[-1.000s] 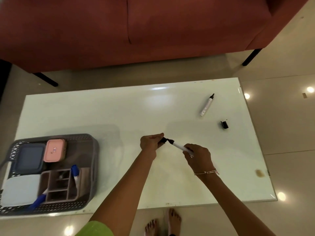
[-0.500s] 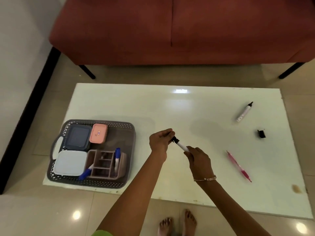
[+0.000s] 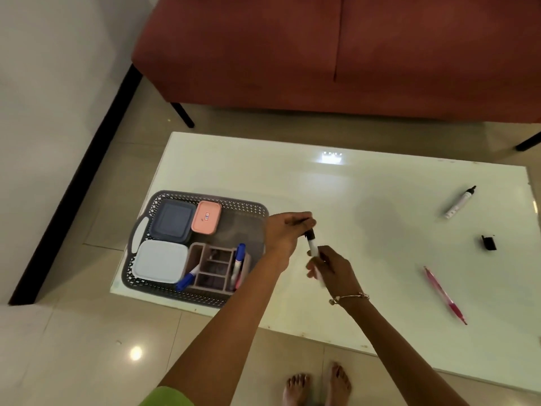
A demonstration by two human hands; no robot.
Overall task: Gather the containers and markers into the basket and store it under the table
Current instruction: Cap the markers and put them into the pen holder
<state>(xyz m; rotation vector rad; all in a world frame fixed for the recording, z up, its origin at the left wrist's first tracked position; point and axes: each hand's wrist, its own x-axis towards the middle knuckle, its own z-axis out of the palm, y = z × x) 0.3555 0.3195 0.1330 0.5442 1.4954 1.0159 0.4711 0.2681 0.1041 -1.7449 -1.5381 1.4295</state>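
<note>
The white table (image 3: 336, 200) is now sitting further right in the head view than a second ago, with the grey basket (image 3: 234, 205) drawn in toward the centre; the wearer's gaze appears to be swinging leftward, toward the basket. The basket is resting on the table's near-left corner, and it is holding three lidded containers, dark blue (image 3: 172, 219), pink (image 3: 206, 217) and pale blue (image 3: 161, 261), plus a divided organiser (image 3: 215, 266) with blue-capped markers standing in it.

Both hands are working over the table just right of the basket. The right hand (image 3: 330, 266) is gripping the barrel of a white marker (image 3: 312, 248), now standing nearly upright where it was lying slanted half a second ago. The left hand (image 3: 285, 230) is pinching closed over its black cap end (whether the cap is fully seated cannot be told).

In my judgement the capping is finishing and this marker goes to the basket next. Outstanding items: a second, uncapped marker (image 3: 459, 202), its loose black cap (image 3: 489, 242) and a pink pen (image 3: 445, 294), all lying well apart on the right. Storage under the table is not yet done.
</note>
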